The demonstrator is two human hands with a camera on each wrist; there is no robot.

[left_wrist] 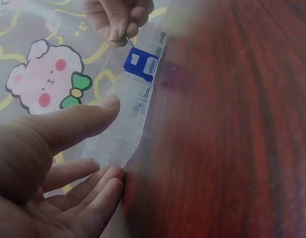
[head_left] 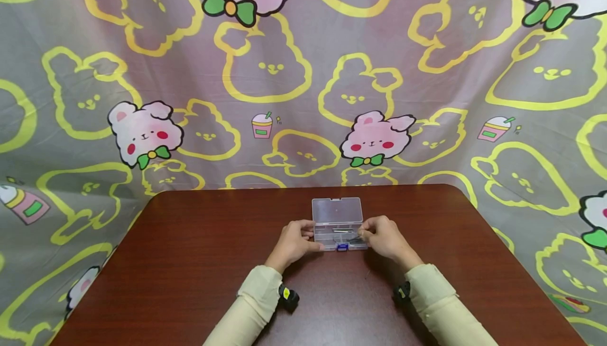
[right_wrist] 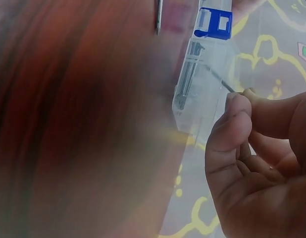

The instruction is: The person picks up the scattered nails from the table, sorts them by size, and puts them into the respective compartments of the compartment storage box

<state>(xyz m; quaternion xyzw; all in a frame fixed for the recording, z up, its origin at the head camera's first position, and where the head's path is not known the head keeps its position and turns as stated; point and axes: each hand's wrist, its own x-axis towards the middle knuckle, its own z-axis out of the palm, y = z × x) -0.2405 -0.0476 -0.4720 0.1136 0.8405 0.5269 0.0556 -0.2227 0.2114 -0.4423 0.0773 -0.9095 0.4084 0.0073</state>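
A small clear plastic box point(head_left: 327, 242) with compartments stands on the table, its lid point(head_left: 338, 211) raised at the back. My left hand point(head_left: 295, 241) holds its left end, thumb along the front and fingers at the side. At the right end, my right hand point(head_left: 383, 236) pinches a thin metal rod point(right_wrist: 221, 79) between thumb and fingertips, its free end slanting over the box. The pinched end is hidden by the fingers. Long dark screws point(right_wrist: 186, 82) lie in the right front compartment. A blue latch point(head_left: 342, 247) sits at the front middle.
The brown wooden table point(head_left: 213, 262) extends around the box on all sides. Behind it hangs a grey cloth point(head_left: 303, 114) with cartoon rabbits. A small pointed metal piece point(right_wrist: 159, 17) shows at the top of the right wrist view.
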